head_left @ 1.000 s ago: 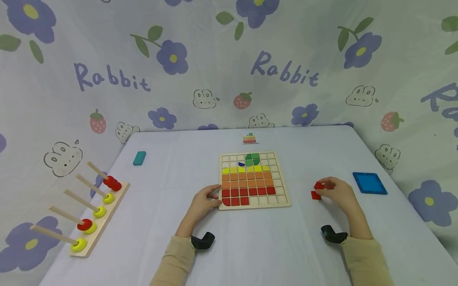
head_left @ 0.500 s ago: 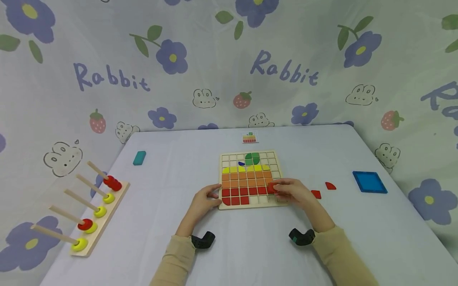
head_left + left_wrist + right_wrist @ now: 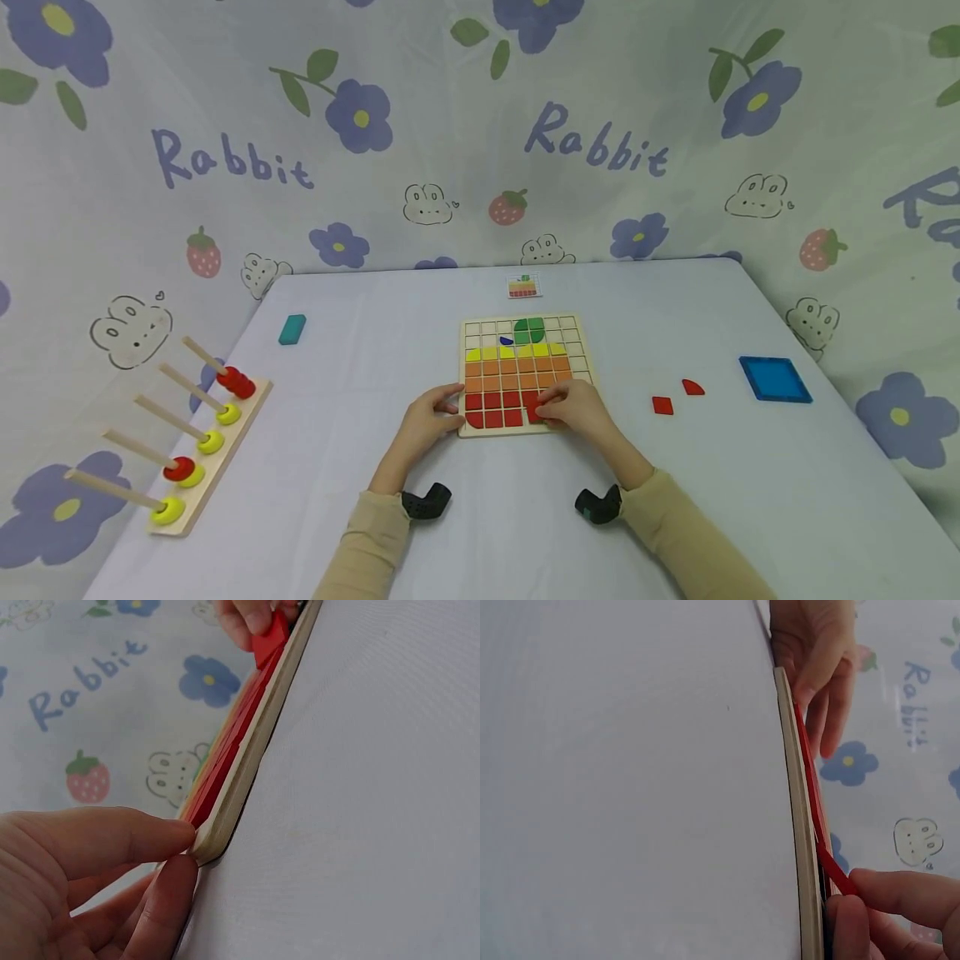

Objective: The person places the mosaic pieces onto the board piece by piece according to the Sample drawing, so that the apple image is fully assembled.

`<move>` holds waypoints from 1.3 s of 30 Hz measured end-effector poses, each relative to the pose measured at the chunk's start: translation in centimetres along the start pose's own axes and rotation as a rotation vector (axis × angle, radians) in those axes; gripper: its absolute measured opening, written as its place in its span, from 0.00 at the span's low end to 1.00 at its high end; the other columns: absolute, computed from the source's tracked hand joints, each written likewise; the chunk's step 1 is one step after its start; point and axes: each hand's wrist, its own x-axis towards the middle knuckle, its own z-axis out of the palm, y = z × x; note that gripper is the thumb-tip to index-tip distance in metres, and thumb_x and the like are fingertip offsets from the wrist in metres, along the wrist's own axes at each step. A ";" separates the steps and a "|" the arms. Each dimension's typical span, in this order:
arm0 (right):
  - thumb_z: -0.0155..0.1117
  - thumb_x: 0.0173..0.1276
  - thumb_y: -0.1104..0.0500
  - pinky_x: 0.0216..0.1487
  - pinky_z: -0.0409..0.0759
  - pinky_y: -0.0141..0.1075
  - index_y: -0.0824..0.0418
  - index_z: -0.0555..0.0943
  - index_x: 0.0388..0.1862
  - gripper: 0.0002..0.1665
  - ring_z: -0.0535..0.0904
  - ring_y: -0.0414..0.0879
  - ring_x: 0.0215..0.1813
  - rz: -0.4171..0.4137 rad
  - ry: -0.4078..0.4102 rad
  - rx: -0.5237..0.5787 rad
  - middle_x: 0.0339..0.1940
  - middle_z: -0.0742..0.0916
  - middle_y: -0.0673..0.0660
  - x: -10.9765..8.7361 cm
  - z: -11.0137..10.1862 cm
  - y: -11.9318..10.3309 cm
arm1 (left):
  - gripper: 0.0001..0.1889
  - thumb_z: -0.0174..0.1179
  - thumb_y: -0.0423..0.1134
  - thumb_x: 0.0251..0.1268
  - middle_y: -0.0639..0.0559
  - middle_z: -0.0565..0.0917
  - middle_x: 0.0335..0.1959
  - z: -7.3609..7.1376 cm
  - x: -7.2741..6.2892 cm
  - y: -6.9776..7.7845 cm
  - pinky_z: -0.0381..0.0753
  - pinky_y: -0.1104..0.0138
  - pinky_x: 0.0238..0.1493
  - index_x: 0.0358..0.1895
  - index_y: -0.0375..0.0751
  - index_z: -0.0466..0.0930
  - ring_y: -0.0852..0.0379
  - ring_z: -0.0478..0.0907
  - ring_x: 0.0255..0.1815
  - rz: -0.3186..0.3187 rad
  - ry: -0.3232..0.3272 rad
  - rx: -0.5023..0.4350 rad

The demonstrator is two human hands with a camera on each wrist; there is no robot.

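A wooden grid board lies on the table, with rows of yellow, orange and red tiles, several green ones and a blue one near the top. My left hand pinches the board's near left corner between thumb and finger, clearest in the left wrist view. Over the front row, my right hand pinches a red square tile. That tile is tilted, one edge down at the row beside the laid red tiles. Part of the board's right front is hidden by the right hand.
Right of the board lie a red square tile and a red quarter-round tile. Beyond them sits a blue tray. A small pattern card is behind the board. Leftward are a teal block and a peg stand with rings.
My right hand has picked up a red tile from the right and carried it left to the board's front row. The left hand has stayed at the corner.
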 end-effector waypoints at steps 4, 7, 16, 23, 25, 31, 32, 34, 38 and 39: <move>0.68 0.52 0.66 0.26 0.77 0.31 0.65 0.80 0.30 0.07 0.76 0.41 0.21 -0.031 0.016 -0.077 0.22 0.81 0.55 -0.2 0.5 -0.5 | 0.27 0.65 0.30 0.50 0.50 0.79 0.35 0.1 0.0 -0.1 0.74 0.68 0.31 0.58 0.45 0.75 0.57 0.73 0.35 -0.002 -0.001 -0.006; 0.69 0.51 0.65 0.24 0.74 0.31 0.63 0.80 0.26 0.05 0.75 0.42 0.21 -0.058 0.027 -0.160 0.21 0.80 0.54 -0.3 0.6 -0.8 | 0.27 0.65 0.31 0.51 0.50 0.79 0.35 0.1 -0.1 0.0 0.74 0.68 0.31 0.58 0.45 0.75 0.56 0.73 0.36 -0.007 0.002 -0.007; 0.69 0.51 0.63 0.23 0.70 0.31 0.60 0.80 0.23 0.05 0.72 0.42 0.23 -0.100 0.030 -0.228 0.21 0.80 0.52 -0.3 0.4 -0.8 | 0.27 0.65 0.31 0.50 0.49 0.80 0.36 0.1 0.1 0.2 0.74 0.69 0.31 0.58 0.45 0.75 0.56 0.74 0.36 -0.013 0.001 0.000; 0.66 0.57 0.61 0.33 0.72 0.34 0.62 0.82 0.36 0.08 0.75 0.47 0.35 -0.112 0.091 -0.171 0.31 0.82 0.54 -0.3 -2.6 0.3 | 0.27 0.65 0.31 0.50 0.49 0.80 0.35 0.1 0.2 -0.1 0.73 0.68 0.32 0.58 0.45 0.75 0.56 0.74 0.36 -0.005 0.007 0.005; 0.64 0.58 0.61 0.35 0.71 0.35 0.62 0.82 0.38 0.09 0.75 0.48 0.39 -0.118 0.109 -0.183 0.34 0.82 0.55 -0.3 -4.1 1.0 | 0.27 0.65 0.31 0.50 0.49 0.80 0.35 0.1 0.1 -0.1 0.74 0.68 0.31 0.58 0.45 0.75 0.56 0.74 0.35 -0.005 0.006 0.000; 0.63 0.60 0.60 0.31 0.72 0.35 0.65 0.80 0.44 0.14 0.75 0.51 0.41 -0.067 0.144 -0.190 0.38 0.82 0.59 -0.7 -8.4 3.3 | 0.27 0.65 0.31 0.49 0.50 0.80 0.34 0.1 0.0 -0.1 0.74 0.68 0.31 0.58 0.45 0.75 0.57 0.73 0.34 -0.015 0.005 -0.005; 0.63 0.60 0.60 0.31 0.72 0.35 0.65 0.80 0.44 0.15 0.74 0.50 0.40 -0.056 0.149 -0.191 0.38 0.81 0.60 -0.8 -9.0 3.7 | 0.27 0.65 0.30 0.50 0.50 0.80 0.34 0.1 0.0 -0.1 0.74 0.68 0.31 0.58 0.45 0.75 0.57 0.73 0.34 -0.013 0.005 -0.003; 0.62 0.60 0.60 0.32 0.72 0.34 0.67 0.79 0.46 0.16 0.75 0.51 0.41 -0.041 0.157 -0.184 0.40 0.81 0.62 -1.0 -10.3 4.4 | 0.27 0.65 0.30 0.50 0.50 0.80 0.34 0.0 0.0 -0.1 0.74 0.68 0.31 0.58 0.44 0.75 0.57 0.73 0.34 -0.016 0.004 -0.002; 0.60 0.63 0.58 0.34 0.72 0.34 0.68 0.77 0.51 0.20 0.73 0.54 0.45 0.001 0.173 -0.174 0.45 0.79 0.66 -1.5 -12.3 5.8 | 0.27 0.65 0.30 0.50 0.49 0.80 0.34 0.0 0.0 0.1 0.74 0.68 0.31 0.58 0.44 0.75 0.57 0.73 0.34 -0.015 0.003 -0.002; 0.59 0.64 0.57 0.35 0.72 0.34 0.68 0.76 0.52 0.21 0.72 0.55 0.46 0.014 0.175 -0.175 0.47 0.79 0.67 -1.6 -12.8 6.0 | 0.27 0.65 0.31 0.50 0.49 0.80 0.34 0.0 0.0 0.1 0.74 0.68 0.31 0.58 0.44 0.75 0.57 0.73 0.34 -0.016 0.003 -0.003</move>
